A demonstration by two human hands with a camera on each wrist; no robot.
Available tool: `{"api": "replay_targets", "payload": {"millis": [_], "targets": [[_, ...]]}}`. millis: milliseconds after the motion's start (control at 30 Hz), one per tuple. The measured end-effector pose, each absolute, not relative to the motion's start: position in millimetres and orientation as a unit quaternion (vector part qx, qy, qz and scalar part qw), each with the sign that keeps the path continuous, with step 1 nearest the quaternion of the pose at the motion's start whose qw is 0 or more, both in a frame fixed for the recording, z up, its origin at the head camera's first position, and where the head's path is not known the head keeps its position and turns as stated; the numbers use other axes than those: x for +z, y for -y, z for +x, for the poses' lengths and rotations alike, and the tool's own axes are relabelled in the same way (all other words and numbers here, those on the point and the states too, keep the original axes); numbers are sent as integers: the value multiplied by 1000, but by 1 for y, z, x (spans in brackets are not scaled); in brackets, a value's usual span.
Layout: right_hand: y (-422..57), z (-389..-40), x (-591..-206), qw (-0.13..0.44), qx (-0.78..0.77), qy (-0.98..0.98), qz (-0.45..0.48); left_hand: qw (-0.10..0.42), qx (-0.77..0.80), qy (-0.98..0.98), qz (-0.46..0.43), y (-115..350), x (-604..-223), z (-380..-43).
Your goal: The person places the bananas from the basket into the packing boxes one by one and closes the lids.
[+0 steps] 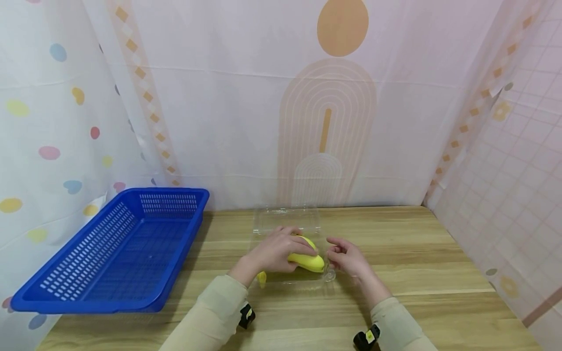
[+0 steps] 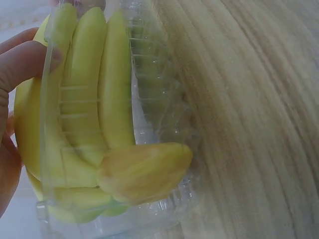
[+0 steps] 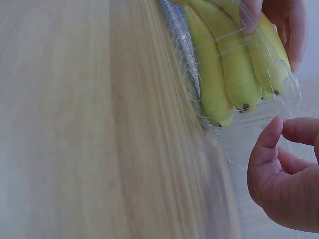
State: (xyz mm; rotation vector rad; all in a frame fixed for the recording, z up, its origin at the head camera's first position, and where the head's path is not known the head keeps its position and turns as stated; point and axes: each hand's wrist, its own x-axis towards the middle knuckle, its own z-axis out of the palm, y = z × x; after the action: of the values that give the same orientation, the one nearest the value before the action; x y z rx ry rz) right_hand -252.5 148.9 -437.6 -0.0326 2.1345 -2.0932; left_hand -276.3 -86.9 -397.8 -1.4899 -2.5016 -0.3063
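A bunch of yellow bananas (image 1: 309, 262) lies in a clear plastic clamshell container (image 1: 287, 280), its lid raised at the back. From above, my left hand (image 1: 276, 249) grips the bunch, fingers over the far side and thumb on the near side. The stem end (image 2: 147, 172) pokes out toward the left end of the container. Dark banana tips (image 3: 243, 107) show through the clear wall in the right wrist view. At the container's right end, my right hand (image 1: 349, 258) pinches the plastic rim between thumb and forefinger, beside a rounded tab (image 3: 291, 92).
A large blue plastic basket (image 1: 169, 287) with perforated sides stands on the left of the wooden table (image 1: 421, 273). Patterned curtains (image 1: 237, 122) hang behind the table and along both sides.
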Motion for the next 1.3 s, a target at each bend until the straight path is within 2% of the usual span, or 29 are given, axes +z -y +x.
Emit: {"api": "replay_targets", "payload": {"millis": [433,900,1300], "targets": [[-150,-253,-439,81,-699,-710,-8,111,-131,846,-504,89,-399,-276],[-149,-252,-439,75,-693,-717,-5,212,-185,807,-519,96,-405,-273],[-150,-252,-437,81,-682,-727,-6,251,-243,802,-485,103,-410,-270]]}}
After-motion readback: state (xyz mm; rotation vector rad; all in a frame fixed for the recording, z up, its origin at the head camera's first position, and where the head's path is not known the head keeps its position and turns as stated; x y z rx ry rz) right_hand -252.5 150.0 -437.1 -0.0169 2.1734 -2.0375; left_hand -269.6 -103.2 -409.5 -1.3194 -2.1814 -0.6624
